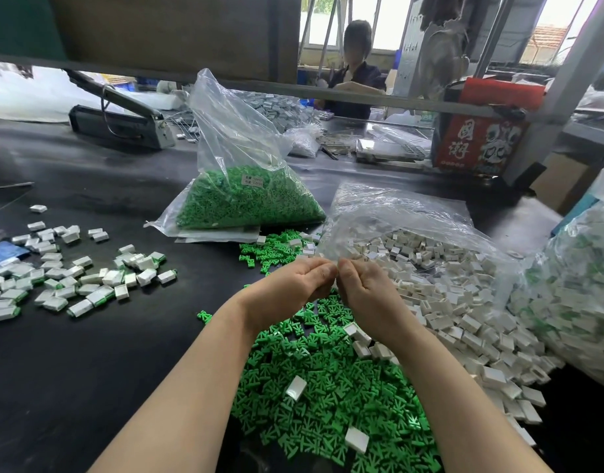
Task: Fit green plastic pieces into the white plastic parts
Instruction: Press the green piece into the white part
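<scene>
My left hand [293, 285] and my right hand [362, 291] meet fingertip to fingertip above the dark table, fingers curled inward. Whatever they pinch between them is hidden by the fingers. Below the hands spreads a heap of loose green pieces [328, 387] with a few white parts [296, 387] lying on it. A large pile of white parts [464, 302] spills from a clear bag to the right. Assembled white parts with green inserts [72, 278] lie scattered at the left.
A clear bag of green pieces [246, 199] stands behind the hands. Another bag of assembled parts [580, 302] sits at far right. A heat sealer [120, 117] and a red box [481, 138] stand at the back, where another person [355, 70] sits.
</scene>
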The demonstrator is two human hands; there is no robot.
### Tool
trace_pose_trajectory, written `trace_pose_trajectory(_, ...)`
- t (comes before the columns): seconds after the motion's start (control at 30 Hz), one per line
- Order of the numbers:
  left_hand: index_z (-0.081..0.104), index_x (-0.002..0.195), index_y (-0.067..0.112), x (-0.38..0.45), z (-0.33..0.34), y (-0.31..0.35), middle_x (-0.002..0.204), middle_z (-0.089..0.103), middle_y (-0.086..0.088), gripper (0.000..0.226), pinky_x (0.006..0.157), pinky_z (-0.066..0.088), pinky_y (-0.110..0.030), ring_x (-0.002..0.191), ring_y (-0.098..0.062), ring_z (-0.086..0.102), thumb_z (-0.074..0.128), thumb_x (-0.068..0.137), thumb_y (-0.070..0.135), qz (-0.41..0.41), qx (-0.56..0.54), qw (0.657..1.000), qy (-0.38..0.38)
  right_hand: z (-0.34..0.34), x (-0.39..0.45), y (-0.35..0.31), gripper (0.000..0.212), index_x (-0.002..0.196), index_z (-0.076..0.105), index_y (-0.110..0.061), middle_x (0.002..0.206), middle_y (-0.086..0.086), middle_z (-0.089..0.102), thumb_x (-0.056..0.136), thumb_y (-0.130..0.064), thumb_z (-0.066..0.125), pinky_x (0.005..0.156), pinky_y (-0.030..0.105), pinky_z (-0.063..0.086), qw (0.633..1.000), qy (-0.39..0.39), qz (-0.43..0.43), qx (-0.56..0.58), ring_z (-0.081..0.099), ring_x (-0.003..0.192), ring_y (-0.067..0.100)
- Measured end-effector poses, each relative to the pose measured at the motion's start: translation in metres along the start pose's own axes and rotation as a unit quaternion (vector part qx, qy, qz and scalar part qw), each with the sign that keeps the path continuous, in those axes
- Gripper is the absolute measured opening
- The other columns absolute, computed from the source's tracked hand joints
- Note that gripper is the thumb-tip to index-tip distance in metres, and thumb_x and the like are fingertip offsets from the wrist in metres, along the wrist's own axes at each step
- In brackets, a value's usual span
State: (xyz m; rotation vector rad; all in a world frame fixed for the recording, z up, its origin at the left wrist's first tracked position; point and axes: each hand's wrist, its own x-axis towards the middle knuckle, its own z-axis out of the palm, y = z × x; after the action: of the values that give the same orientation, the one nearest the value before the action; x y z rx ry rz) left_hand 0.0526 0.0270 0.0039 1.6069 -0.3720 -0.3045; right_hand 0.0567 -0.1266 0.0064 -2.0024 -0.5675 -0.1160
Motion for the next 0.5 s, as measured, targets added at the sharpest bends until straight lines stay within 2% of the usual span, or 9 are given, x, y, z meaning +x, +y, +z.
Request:
trace_pose_trajectory(0.07,0.064,0.106,0.017,-0.0003,-0.0017,0.0003,0.115,0.06,-0.011,0.023,0.107,0.042,-0.04,0.108,-0.019,0.053,0.042,0.103,0.023,-0.005,0.002,1.0,-0.004,-0.0005,-0.0007,-0.0038,0.067,0.055,0.06,-0.052,0.044,-0.02,0.051,0.106,-0.017,0.036,0.048,0.012,0.033,1.0,-0.006,-0.009,0.002,0.044,0.043,-0.002)
trace_pose_trajectory(0.17,0.066,0.109,0.018,-0.0016,-0.0025,0.0023,0.117,0.065,-0.007,0.024,0.094,0.05,-0.02,0.108,-0.011,0.06,0.042,0.104,0.02,-0.004,-0.003,1.0,-0.009,-0.0004,-0.0008,-0.0061,0.069,0.056,0.061,-0.054,0.046,-0.023,0.053,0.106,-0.015,0.035,0.049,0.009,0.034,1.0,-0.011,-0.016,0.011,0.046,0.044,-0.004)
trace_pose_trajectory(0.2,0.065,0.109,0.017,-0.002,-0.0029,0.0025,0.117,0.064,-0.009,0.025,0.094,0.05,-0.02,0.107,-0.012,0.059,0.041,0.105,0.019,-0.006,0.004,1.0,-0.009,0.0,-0.0009,-0.0061,0.069,0.056,0.061,-0.054,0.045,-0.022,0.052,0.106,-0.015,0.035,0.048,0.009,0.034,1.0,-0.014,-0.015,0.014,0.045,0.044,-0.003)
trace_pose_trajectory(0.3,0.063,0.113,0.006,-0.0013,-0.0041,0.001,0.113,0.056,-0.013,0.028,0.1,0.044,-0.035,0.105,-0.021,0.049,0.04,0.105,0.02,-0.015,0.029,0.999,-0.011,0.0005,-0.0011,-0.0042,0.07,0.054,0.06,-0.052,0.042,-0.02,0.048,0.107,-0.015,0.034,0.046,0.01,0.032,0.999,-0.023,-0.012,0.024,0.043,0.041,-0.001)
trace_pose_trajectory(0.33,0.061,0.115,0.002,-0.0012,-0.0043,0.0011,0.113,0.056,-0.014,0.029,0.1,0.042,-0.036,0.105,-0.022,0.048,0.04,0.105,0.019,-0.017,0.033,0.999,-0.009,0.0007,-0.0009,-0.0038,0.069,0.054,0.06,-0.051,0.042,-0.019,0.048,0.107,-0.015,0.034,0.046,0.011,0.031,0.999,-0.023,-0.01,0.024,0.041,0.041,-0.001)
trace_pose_trajectory(0.4,0.062,0.115,0.005,-0.0022,-0.0042,0.0025,0.123,0.061,-0.021,0.028,0.102,0.044,-0.03,0.108,-0.02,0.054,0.04,0.106,0.019,-0.019,0.037,0.999,-0.005,0.0009,-0.0005,-0.0012,0.066,0.054,0.059,-0.048,0.041,-0.017,0.045,0.106,-0.017,0.035,0.047,0.014,0.028,1.0,-0.021,-0.003,0.018,0.038,0.04,0.001)
trace_pose_trajectory(0.5,0.064,0.116,0.011,-0.0041,-0.0049,0.004,0.132,0.056,-0.026,0.027,0.111,0.04,-0.043,0.122,-0.029,0.056,0.04,0.106,0.019,-0.017,0.057,0.998,-0.008,0.0028,-0.0002,0.0036,0.057,0.052,0.055,-0.03,0.04,-0.012,0.04,0.105,-0.021,0.036,0.048,0.02,0.027,1.0,-0.018,0.014,0.002,0.034,0.04,0.003)
